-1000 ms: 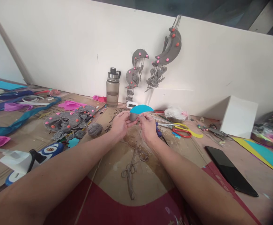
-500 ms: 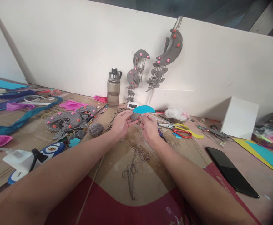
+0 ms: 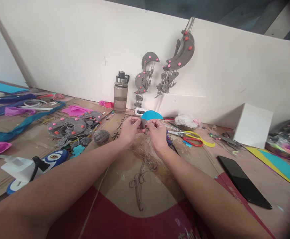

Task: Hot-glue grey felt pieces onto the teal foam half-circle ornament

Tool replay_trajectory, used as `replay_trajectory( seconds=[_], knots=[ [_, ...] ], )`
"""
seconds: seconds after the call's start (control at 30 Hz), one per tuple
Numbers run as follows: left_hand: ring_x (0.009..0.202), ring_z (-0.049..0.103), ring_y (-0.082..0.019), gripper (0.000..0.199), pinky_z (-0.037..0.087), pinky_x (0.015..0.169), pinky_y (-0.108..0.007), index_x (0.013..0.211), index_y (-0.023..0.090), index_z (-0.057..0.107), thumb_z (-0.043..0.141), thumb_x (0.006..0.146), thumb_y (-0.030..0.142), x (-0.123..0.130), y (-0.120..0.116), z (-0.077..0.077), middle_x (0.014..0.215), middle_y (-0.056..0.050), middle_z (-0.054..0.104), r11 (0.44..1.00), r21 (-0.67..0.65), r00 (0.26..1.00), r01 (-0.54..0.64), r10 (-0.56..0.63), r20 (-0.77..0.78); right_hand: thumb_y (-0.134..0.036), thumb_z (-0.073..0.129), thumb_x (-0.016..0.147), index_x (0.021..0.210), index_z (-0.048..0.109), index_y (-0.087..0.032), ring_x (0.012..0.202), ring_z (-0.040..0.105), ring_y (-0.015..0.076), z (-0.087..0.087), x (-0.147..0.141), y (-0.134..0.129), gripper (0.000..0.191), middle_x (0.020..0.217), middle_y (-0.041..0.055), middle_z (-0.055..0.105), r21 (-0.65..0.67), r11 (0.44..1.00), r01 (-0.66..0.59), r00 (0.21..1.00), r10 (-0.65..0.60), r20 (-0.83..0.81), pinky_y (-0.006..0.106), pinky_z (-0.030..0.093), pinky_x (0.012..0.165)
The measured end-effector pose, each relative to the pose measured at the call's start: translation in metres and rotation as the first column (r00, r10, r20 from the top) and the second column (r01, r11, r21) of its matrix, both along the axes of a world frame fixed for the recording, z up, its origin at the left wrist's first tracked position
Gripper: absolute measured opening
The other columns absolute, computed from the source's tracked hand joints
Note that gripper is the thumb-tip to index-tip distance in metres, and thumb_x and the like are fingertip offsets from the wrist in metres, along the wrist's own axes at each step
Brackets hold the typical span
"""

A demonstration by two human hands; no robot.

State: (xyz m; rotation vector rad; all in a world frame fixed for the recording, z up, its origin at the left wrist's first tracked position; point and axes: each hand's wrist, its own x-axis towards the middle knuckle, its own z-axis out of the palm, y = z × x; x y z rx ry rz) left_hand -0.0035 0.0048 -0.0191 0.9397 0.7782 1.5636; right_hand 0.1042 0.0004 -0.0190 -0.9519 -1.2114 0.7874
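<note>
My left hand [image 3: 130, 130] pinches a small grey piece [image 3: 143, 123], flat and felt-like, between thumb and fingers. At its right edge my right hand [image 3: 157, 132] is closed in a pinch, with grey yarn [image 3: 142, 176] trailing down from it to a loose tangle on the cardboard. How the yarn meets the grey piece is hidden by the fingers. Just behind the hands shows a bright blue rounded sheet [image 3: 152, 115]; I cannot tell whether it touches them. A ball of grey yarn [image 3: 101, 136] lies left of my left hand.
Scissors [image 3: 193, 141] with red and yellow handles lie to the right, near a black phone [image 3: 244, 182]. A water bottle [image 3: 120, 94] and small digital clock [image 3: 140, 111] stand at the back. Grey moon-shaped hangings [image 3: 182, 53] hang on the white wall; a power strip [image 3: 52, 159] is left.
The fingers of both hands have closed in around the grey piece, so less of it shows. The right fingertips have shifted slightly left. The view has moved a little.
</note>
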Motion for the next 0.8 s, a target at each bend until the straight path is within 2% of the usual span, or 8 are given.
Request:
replay_trajectory(
  seconds=[0.07, 0.2, 0.33, 0.43, 0.63, 0.8],
  knots=[
    [0.066, 0.061, -0.013, 0.015, 0.057, 0.060, -0.029, 0.083, 0.015, 0.056, 0.064, 0.070, 0.014, 0.003, -0.002, 0.000, 0.078, -0.003, 0.063, 0.998, 0.054, 0.995, -0.022, 0.028, -0.098, -0.034, 0.058, 0.072, 0.072, 0.056, -0.019, 0.053, 0.040, 0.0093, 0.002, 0.000, -0.002, 0.015, 0.060, -0.0053, 0.050, 0.019, 0.998, 0.056, 0.997, -0.057, 0.052, 0.023, 0.034, 0.052],
    [0.071, 0.061, -0.015, 0.022, 0.049, 0.048, -0.021, 0.089, 0.014, 0.063, 0.067, 0.067, 0.016, 0.005, -0.007, 0.001, 0.088, -0.006, 0.066, 0.989, 0.137, 0.955, 0.063, -0.020, -0.295, -0.031, 0.057, 0.075, 0.071, 0.058, -0.019, 0.055, 0.041, 0.0110, 0.007, 0.002, -0.007, 0.013, 0.058, -0.0051, 0.047, 0.094, 0.988, 0.120, 0.966, -0.138, 0.219, 0.025, 0.036, 0.056],
    [0.048, 0.048, -0.009, 0.005, 0.037, 0.038, -0.018, 0.072, 0.016, 0.065, 0.064, 0.071, 0.021, 0.001, -0.009, 0.002, 0.064, 0.000, 0.060, 0.987, 0.150, 0.921, 0.055, 0.008, -0.390, -0.029, 0.054, 0.077, 0.073, 0.061, -0.020, 0.059, 0.046, 0.0130, 0.006, 0.002, -0.009, 0.012, 0.062, -0.0027, 0.054, 0.132, 0.988, 0.077, 0.937, -0.117, 0.329, 0.027, 0.038, 0.060],
    [0.038, 0.037, -0.007, 0.013, 0.029, 0.034, -0.018, 0.059, 0.017, 0.061, 0.061, 0.072, 0.019, -0.002, -0.008, 0.002, 0.049, 0.004, 0.048, 0.993, 0.116, 0.892, 0.000, 0.053, -0.449, -0.027, 0.052, 0.079, 0.077, 0.061, -0.020, 0.062, 0.049, 0.0143, 0.004, 0.003, -0.009, 0.011, 0.067, -0.0012, 0.057, 0.149, 0.988, 0.040, 0.908, -0.098, 0.408, 0.028, 0.039, 0.062],
    [0.039, 0.034, -0.006, 0.016, 0.027, 0.034, -0.017, 0.059, 0.016, 0.058, 0.064, 0.072, 0.024, -0.002, 0.000, -0.002, 0.048, 0.004, 0.044, 0.999, 0.028, 0.935, -0.025, 0.034, -0.354, -0.024, 0.051, 0.079, 0.080, 0.053, -0.021, 0.064, 0.050, 0.0144, 0.007, 0.008, -0.009, 0.004, 0.071, -0.0015, 0.055, 0.221, 0.974, 0.059, 0.873, -0.158, 0.461, 0.028, 0.038, 0.064],
    [0.043, 0.038, -0.006, 0.026, 0.031, 0.036, -0.018, 0.056, 0.016, 0.053, 0.072, 0.067, 0.029, -0.001, -0.002, 0.000, 0.051, 0.003, 0.046, 0.999, -0.048, 0.958, 0.005, -0.018, -0.287, -0.026, 0.054, 0.077, 0.083, 0.051, -0.022, 0.062, 0.049, 0.0152, 0.006, 0.013, -0.004, 0.007, 0.067, -0.0028, 0.054, 0.194, 0.975, 0.111, 0.884, -0.186, 0.429, 0.029, 0.038, 0.064]
  ],
)
